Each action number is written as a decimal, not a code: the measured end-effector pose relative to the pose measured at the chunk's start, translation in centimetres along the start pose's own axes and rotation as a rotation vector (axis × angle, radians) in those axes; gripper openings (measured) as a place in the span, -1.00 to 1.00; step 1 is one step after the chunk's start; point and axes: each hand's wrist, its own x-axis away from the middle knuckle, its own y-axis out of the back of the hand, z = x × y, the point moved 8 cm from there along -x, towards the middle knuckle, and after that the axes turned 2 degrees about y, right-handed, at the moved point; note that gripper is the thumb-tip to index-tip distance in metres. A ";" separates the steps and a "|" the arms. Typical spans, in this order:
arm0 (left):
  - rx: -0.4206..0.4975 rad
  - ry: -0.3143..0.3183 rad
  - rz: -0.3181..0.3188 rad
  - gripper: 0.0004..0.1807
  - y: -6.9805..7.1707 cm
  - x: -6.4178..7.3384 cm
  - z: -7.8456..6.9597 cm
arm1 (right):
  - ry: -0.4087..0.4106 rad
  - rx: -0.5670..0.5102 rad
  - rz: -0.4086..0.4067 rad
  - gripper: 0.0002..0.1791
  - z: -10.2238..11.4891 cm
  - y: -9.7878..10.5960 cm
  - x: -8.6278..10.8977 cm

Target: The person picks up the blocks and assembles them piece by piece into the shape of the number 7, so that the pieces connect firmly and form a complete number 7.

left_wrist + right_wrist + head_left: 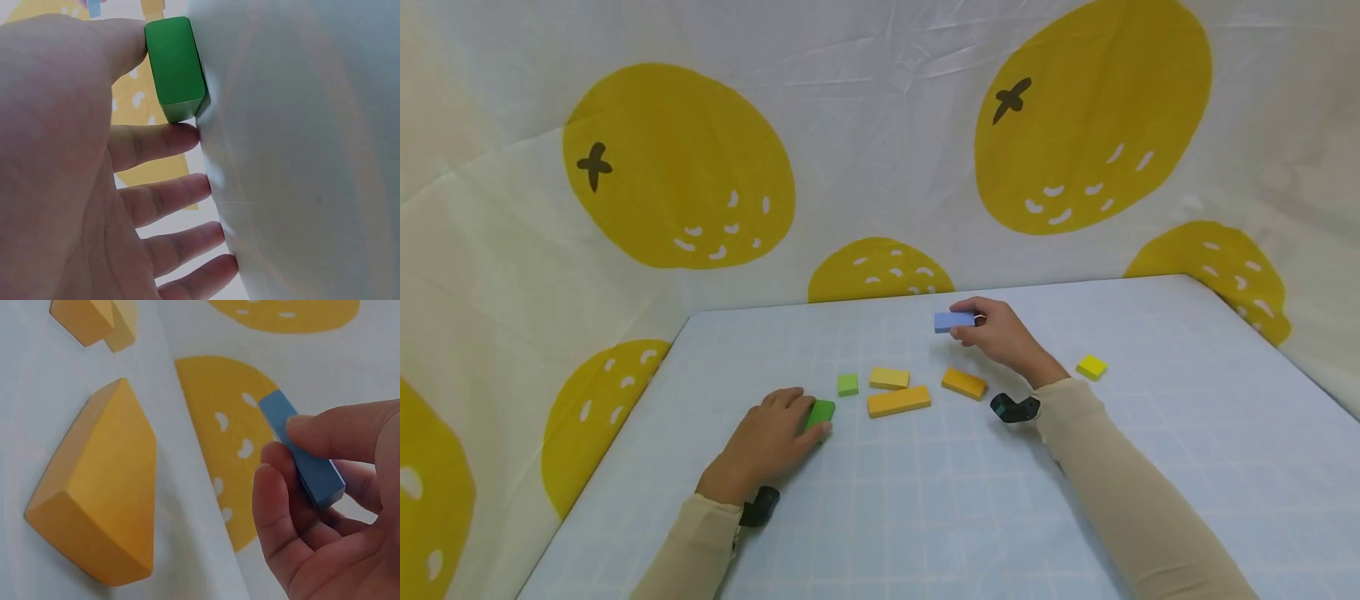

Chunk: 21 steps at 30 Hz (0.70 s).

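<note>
head: right grip [1000,335] above desk [880,525], near its far edge; early release could drop blue block [953,322] | left wrist: left grip [69,162] closed thumb-to-forefinger on green block [176,62], at desk; uneven squeeze might skew it | right wrist: right grip pinching blue block; dipping may knock orange block [115,481]

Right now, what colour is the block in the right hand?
The block is blue, clearest in the right wrist view.

No words, brands or numbers can be read. The only sign-like marks are two dark crosses [595,166], each on a large yellow shape [677,167] on the pale cloth [880,158].
</note>
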 end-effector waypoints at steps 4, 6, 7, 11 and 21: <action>-0.001 0.008 -0.002 -0.34 0.0 0.0 0.2 | -0.007 -0.037 0.013 -0.52 -0.2 -0.4 0.0; 0.000 0.011 0.000 -0.34 0.0 0.0 0.2 | -0.012 -0.048 0.014 -0.53 -0.2 -0.5 0.1; 0.001 0.011 0.000 -0.34 0.0 0.0 0.2 | -0.011 -0.052 0.014 -0.53 -0.2 -0.6 0.1; 0.003 0.002 -0.004 -0.34 0.2 0.1 0.1 | -0.004 -0.063 0.011 -0.53 -0.2 -0.7 0.1; 0.003 0.012 0.006 -0.34 0.1 0.2 0.0 | -0.040 -0.092 0.014 -0.52 -0.3 -1.1 -0.3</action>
